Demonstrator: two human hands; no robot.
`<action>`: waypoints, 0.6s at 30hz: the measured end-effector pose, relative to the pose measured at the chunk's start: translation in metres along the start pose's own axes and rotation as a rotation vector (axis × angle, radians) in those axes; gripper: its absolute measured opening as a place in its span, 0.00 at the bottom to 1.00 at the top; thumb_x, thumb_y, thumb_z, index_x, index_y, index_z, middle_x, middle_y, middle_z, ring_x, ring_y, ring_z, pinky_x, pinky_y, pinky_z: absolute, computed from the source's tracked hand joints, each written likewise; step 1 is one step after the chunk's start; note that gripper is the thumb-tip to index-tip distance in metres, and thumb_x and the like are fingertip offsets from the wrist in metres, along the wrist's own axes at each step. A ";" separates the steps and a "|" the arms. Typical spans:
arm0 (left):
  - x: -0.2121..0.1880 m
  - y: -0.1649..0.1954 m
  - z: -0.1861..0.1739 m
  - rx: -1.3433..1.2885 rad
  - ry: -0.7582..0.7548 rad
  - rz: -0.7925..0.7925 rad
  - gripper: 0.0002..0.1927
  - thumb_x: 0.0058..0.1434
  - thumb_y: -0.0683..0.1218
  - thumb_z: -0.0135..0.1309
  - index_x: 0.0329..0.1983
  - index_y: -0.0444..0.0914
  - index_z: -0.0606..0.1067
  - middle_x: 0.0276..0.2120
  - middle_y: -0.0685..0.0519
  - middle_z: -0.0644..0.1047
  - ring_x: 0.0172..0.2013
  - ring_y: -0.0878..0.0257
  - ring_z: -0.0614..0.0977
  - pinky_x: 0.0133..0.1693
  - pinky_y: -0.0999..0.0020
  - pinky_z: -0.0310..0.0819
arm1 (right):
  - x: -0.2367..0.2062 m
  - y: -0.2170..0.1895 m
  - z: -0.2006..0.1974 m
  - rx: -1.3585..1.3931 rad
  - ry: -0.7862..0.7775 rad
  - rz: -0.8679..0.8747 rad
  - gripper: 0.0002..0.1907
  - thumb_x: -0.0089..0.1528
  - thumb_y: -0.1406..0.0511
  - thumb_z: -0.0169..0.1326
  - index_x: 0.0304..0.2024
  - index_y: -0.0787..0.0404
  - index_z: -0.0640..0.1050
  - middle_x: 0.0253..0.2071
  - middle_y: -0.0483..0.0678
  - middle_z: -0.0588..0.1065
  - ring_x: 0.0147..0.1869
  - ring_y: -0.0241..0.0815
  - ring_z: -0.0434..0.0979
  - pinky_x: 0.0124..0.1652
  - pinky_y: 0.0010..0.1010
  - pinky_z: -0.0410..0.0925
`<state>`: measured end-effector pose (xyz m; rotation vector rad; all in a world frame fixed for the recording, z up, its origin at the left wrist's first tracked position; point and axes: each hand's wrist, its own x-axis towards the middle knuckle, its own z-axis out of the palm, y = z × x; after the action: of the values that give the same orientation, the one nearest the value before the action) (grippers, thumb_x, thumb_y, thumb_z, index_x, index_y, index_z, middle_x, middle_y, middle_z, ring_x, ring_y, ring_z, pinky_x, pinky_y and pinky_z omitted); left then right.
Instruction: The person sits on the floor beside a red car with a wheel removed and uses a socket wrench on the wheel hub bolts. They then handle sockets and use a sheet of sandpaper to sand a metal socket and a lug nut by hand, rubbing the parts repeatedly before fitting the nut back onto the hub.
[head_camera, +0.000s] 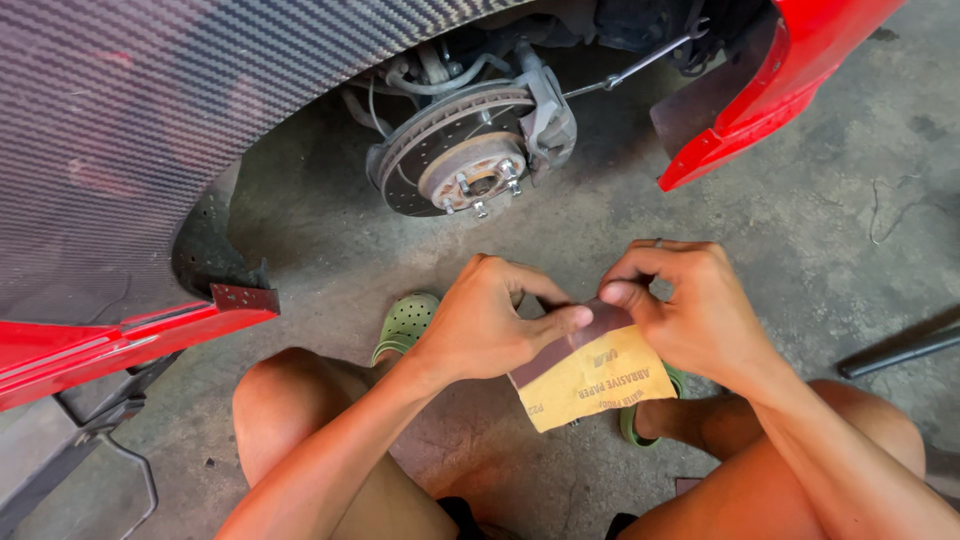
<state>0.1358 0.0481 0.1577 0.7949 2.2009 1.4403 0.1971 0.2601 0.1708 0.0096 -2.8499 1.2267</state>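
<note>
Hands are meeting over a folded sheet of sandpaper (592, 375), its tan paper back facing up and a dark abrasive strip showing along the top edge. A person is squatting on the concrete floor (800, 220) beside a red car (790, 70), knees spread, wearing green clogs (405, 325). The left hand (480, 325) is pinching the sheet's upper left edge, thumb pressing flat on the dark strip, its grip closing tight on the paper. The right hand (690, 310) is gripping the upper right corner, fingertips curling over the fold. The sandpaper is hanging between the knees, just above the floor. Beyond the hands, the bare brake disc (455, 150) with its wheel studs is standing exposed inside the wheel arch, near but apart from the hands. A dark carbon-weave panel (130, 120) is filling the upper left.
</note>
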 end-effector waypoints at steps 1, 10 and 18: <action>0.001 -0.001 0.001 0.006 0.006 -0.003 0.08 0.54 0.48 0.65 0.32 0.39 0.85 0.21 0.50 0.83 0.19 0.64 0.77 0.25 0.67 0.69 | -0.001 -0.001 0.001 -0.006 -0.018 0.014 0.02 0.56 0.71 0.63 0.31 0.64 0.83 0.26 0.48 0.80 0.29 0.41 0.80 0.30 0.33 0.70; 0.000 0.000 0.008 0.128 0.108 0.114 0.08 0.55 0.47 0.65 0.28 0.37 0.82 0.24 0.47 0.81 0.26 0.52 0.83 0.30 0.61 0.74 | -0.001 -0.006 0.007 -0.030 0.032 -0.089 0.02 0.55 0.71 0.62 0.31 0.64 0.82 0.28 0.48 0.81 0.32 0.44 0.80 0.31 0.35 0.68; 0.005 0.003 -0.007 0.162 0.022 -0.134 0.08 0.56 0.48 0.63 0.31 0.39 0.83 0.23 0.45 0.80 0.25 0.50 0.83 0.33 0.58 0.76 | -0.004 -0.013 0.002 0.058 0.008 -0.185 0.09 0.53 0.72 0.63 0.36 0.65 0.81 0.35 0.47 0.80 0.35 0.40 0.81 0.37 0.30 0.73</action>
<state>0.1284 0.0480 0.1635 0.6717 2.3618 1.2250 0.2011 0.2498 0.1791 0.2630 -2.7315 1.2669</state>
